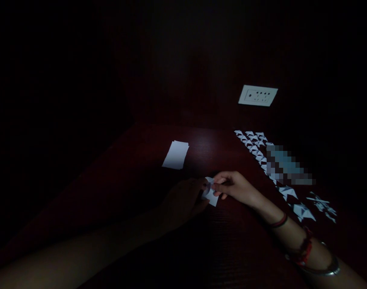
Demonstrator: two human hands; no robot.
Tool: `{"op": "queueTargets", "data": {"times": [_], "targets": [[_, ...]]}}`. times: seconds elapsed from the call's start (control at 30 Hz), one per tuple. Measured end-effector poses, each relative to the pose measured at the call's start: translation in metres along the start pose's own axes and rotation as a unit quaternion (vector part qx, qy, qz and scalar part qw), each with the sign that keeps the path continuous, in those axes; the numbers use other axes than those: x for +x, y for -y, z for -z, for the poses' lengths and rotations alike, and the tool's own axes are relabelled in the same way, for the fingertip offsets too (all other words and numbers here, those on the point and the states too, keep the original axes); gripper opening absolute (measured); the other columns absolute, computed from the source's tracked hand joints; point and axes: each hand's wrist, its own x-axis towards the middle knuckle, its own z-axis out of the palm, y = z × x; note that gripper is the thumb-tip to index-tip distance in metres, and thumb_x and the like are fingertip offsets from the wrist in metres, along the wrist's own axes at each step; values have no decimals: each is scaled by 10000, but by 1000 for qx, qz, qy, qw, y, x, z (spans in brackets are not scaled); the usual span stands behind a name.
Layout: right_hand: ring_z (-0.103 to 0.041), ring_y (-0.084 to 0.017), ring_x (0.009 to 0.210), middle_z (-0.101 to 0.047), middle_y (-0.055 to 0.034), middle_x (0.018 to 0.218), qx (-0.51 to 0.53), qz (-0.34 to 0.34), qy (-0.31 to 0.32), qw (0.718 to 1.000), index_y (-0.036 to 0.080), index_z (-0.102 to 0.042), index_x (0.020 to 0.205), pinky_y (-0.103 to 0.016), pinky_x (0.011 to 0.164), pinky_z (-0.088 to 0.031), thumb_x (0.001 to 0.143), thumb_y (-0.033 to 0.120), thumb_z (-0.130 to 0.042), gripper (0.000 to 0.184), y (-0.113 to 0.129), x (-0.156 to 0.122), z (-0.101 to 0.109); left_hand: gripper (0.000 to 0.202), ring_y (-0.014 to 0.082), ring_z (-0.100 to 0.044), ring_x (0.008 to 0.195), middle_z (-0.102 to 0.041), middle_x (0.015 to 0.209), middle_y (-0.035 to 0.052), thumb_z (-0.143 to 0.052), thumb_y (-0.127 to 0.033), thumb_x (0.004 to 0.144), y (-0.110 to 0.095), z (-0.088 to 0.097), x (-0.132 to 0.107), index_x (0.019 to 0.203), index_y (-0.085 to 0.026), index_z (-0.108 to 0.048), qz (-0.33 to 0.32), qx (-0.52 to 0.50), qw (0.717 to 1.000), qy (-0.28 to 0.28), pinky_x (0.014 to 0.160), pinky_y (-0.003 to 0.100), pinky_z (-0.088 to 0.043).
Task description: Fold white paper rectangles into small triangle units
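Observation:
A small sheet of white paper (213, 198), partly folded over, is held between my two hands above the dark red table. My left hand (186, 197), in deep shadow, grips its left side with closed fingers. From the right, my right hand (231, 185) pinches the upper right edge between thumb and fingers. The fingers hide part of the paper, so the exact fold cannot be made out. Beyond my hands lies a stack of white paper sheets (176, 155), slightly fanned at its edges.
Rows of small folded paper pieces (255, 151) run along the table's right side. Nearer are larger folded paper pieces (303, 212) and a pile of paper scraps (322, 204). A blurred-out patch (287, 162) covers something there. A socket plate (258, 96) is on the back wall.

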Motion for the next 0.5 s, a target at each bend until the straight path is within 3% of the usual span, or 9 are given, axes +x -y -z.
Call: {"op": "queueTargets", "data": {"times": [0.13,0.3,0.5], "targets": [[-586,-110,568,-588,-14,670,-23,10,-22,999,129,-546,746,-194,438,-470,672,277,-590,171,0,1,-3,353,170,-503,938,-535,1028,30,-537,-261,765,1,-1,1,1088,-195,-411,-8,-1,1000,-11,816,325,-395],[-578,-108,555,-589,-5,678,-36,26,-22,999,152,-534,1026,-206,453,-485,676,244,-585,365,-1,0,-6,417,160,-538,842,-570,925,8,-527,-227,768,-4,4,7,1154,-232,-369,-12,30,999,7,743,305,-415],[-587,-115,601,-590,-31,739,-9,11,22,1000,128,-564,956,-204,465,-483,685,200,-564,280,-1,0,-5,283,160,-536,768,-566,889,27,-464,-219,793,-8,5,8,1075,-208,-451,-19,91,996,7,680,292,-414]]}}
